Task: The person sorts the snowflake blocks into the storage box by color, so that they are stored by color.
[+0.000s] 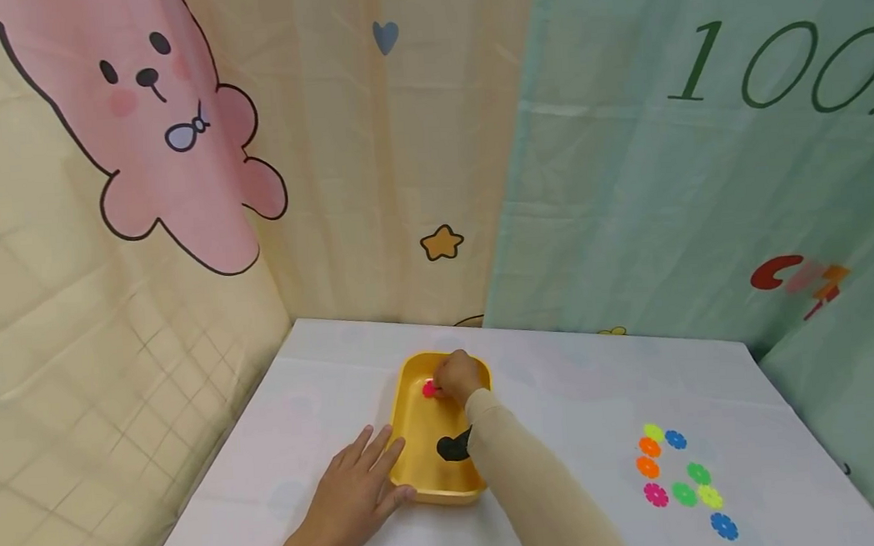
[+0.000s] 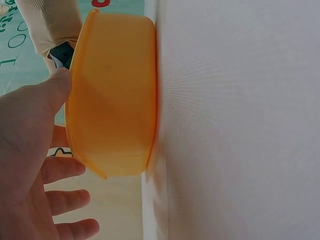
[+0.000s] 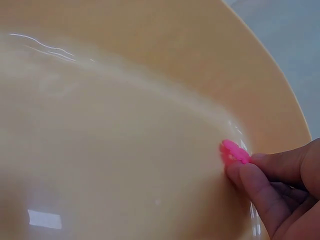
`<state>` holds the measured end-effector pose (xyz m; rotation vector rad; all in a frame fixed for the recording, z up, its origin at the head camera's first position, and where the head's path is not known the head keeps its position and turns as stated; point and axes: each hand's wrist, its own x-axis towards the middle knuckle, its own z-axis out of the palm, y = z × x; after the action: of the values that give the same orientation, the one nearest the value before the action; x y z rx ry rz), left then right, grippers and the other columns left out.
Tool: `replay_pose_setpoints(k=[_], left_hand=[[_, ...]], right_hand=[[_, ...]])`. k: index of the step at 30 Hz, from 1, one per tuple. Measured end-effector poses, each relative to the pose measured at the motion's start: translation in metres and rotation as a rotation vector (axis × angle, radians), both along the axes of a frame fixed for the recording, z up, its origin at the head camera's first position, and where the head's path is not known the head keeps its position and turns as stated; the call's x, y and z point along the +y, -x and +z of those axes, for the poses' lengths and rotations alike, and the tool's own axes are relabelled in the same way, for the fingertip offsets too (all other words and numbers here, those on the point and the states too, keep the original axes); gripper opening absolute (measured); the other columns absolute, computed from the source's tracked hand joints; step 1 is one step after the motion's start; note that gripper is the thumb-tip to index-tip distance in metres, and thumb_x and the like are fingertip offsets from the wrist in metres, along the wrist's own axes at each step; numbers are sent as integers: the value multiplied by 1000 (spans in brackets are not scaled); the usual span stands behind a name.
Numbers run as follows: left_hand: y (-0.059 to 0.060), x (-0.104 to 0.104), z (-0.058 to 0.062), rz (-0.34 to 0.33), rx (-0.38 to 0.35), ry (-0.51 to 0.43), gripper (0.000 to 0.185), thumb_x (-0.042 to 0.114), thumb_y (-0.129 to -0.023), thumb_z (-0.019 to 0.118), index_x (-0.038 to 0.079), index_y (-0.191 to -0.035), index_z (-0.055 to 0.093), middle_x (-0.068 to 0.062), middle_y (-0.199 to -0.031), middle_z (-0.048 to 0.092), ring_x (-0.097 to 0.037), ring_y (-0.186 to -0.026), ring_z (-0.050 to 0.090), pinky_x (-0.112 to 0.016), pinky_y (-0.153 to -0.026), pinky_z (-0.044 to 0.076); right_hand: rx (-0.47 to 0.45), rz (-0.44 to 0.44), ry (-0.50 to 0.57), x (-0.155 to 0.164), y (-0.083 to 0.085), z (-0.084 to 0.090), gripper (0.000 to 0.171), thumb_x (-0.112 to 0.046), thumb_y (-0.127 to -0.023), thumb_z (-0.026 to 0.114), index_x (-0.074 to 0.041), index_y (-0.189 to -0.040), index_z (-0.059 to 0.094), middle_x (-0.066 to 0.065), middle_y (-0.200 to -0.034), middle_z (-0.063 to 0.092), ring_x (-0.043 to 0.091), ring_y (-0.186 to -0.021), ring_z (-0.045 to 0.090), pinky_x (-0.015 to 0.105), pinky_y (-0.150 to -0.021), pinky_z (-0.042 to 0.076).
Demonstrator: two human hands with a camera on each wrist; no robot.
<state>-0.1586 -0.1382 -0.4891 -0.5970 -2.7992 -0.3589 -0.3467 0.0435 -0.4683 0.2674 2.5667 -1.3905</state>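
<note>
Spread flat at lower centre, the left hand (image 1: 356, 491) was braced against the yellow tray (image 1: 419, 474) while a pink piece (image 3: 234, 152), pinched by the right hand (image 1: 458, 378), was best lowered gently inside.

A white table (image 1: 565, 399) is standing in a corner. A cream curtain (image 1: 107, 285) with a pink bear (image 1: 174, 155) is hanging behind it, and a pale green curtain (image 1: 666, 209) is hanging beside that. Small flower-shaped discs (image 1: 678, 475) in several colours are lying clustered on the table's right side.
</note>
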Motion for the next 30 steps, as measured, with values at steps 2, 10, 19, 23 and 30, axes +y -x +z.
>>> replay_pose_setpoints(k=[2, 10, 19, 23, 30], left_hand=[[0, 0, 0, -1, -4, 2, 71, 68, -89, 45, 19, -140, 52, -4, -151, 41, -31, -139, 34, -52, -103, 37], [0, 0, 0, -4, -23, 7, 74, 70, -88, 44, 20, -141, 50, -3, -151, 40, -31, -139, 33, -53, -104, 36], [1, 1, 1, 3, -37, 42, 73, 70, -88, 43, 21, -143, 49, -1, -152, 38, -30, -141, 31, -52, -105, 36], [1, 2, 1, 11, -55, 46, 74, 71, -88, 43, 21, -143, 48, -1, -153, 38, -30, -141, 30, -53, -105, 36], [1, -2, -2, -6, 15, 25, 71, 68, -89, 46, 20, -141, 51, -3, -150, 41, -30, -139, 33, -52, -103, 38]], right_hand=[[1, -30, 11, -2, 0, -2, 4, 4, -83, 65, 4, -86, 66, 12, -76, 62, 24, -58, 67, 25, -54, 54], [-20, -78, 4, -12, 1, -4, 11, -2, -87, 67, 4, -96, 63, 12, -78, 61, 23, -59, 67, 20, -51, 51], [72, 21, -193, -17, -8, 6, 12, -2, -91, 60, 0, -102, 60, 9, -88, 60, 22, -72, 57, 28, -73, 56], [127, 78, -259, -13, -10, 11, 8, -3, -91, 59, 0, -97, 62, 7, -84, 60, 22, -72, 55, 32, -79, 56], [284, 161, -98, 19, -21, 38, 18, -3, -86, 56, 4, -82, 73, 6, -60, 62, 16, -49, 53, 24, -46, 47]])
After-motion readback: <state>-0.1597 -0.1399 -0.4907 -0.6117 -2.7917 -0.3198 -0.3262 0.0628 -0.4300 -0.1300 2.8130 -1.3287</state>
